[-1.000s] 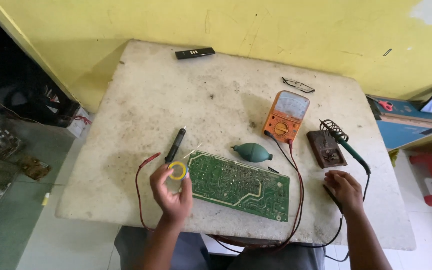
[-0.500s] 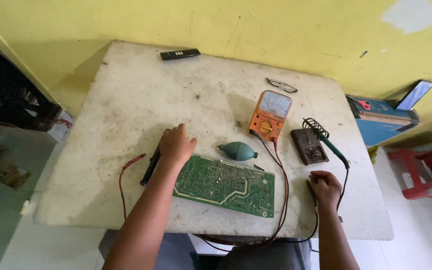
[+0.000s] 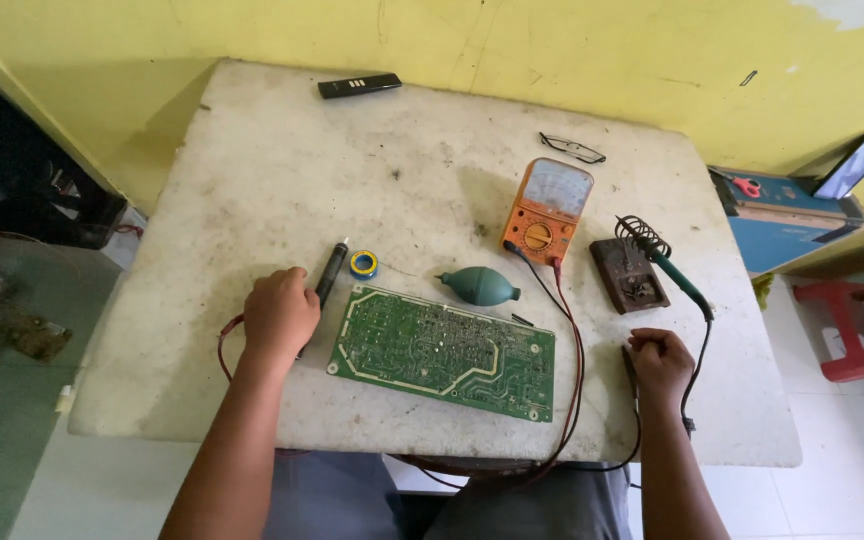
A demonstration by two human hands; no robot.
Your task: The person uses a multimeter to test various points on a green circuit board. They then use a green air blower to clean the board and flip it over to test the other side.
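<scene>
Two hands rest on the white table [image 3: 252, 160] beside a green circuit board [image 3: 442, 352].
Left hand [image 3: 280, 315], drawn back since earlier, closes on the black probe [image 3: 329, 274]; the small solder roll [image 3: 363, 264] now lies released nearby. Right hand [image 3: 661, 362] stays loosely curled; whether it grips anything I cannot tell.

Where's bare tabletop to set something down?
Widest patch: far left, between the remote, the black probe and the multimeter. A narrower strip runs along the right edge beyond the soldering iron. Crowded: the near edge, with circuit board, leads and both hands.
</scene>
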